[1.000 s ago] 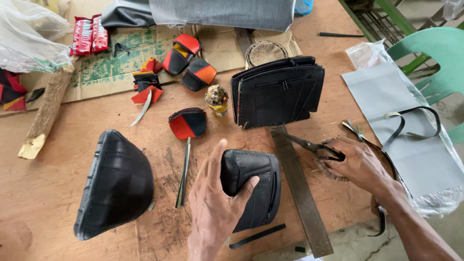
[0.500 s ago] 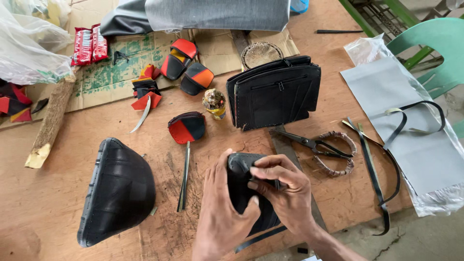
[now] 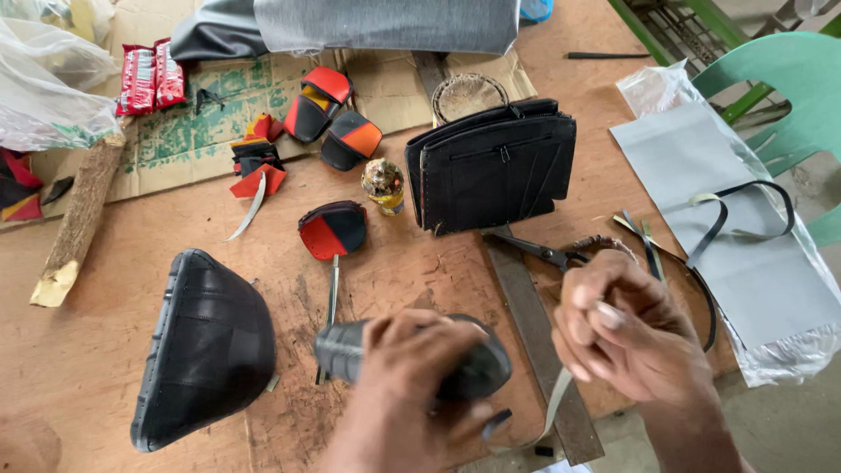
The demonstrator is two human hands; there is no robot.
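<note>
Right hand (image 3: 626, 328) lifted off black pouch (image 3: 412, 355), left hand (image 3: 412, 385) gripping it near table edge (image 3: 674, 412)

Large black dome-shaped piece (image 3: 210, 350) lies left on the wooden table (image 3: 105, 350); black zip bag (image 3: 495, 166) stands mid-table, small red-black pouch (image 3: 333, 229) and a little jar (image 3: 384, 186) beside it (scissors (image 3: 552, 252) by the metal ruler (image 3: 534, 342)); green chair (image 3: 788, 79) at right

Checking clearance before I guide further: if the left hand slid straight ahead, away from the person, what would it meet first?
Probably the small red-and-black pouch, beyond the left hand gripping the rolled black rubber piece; depth is uncertain.
</note>
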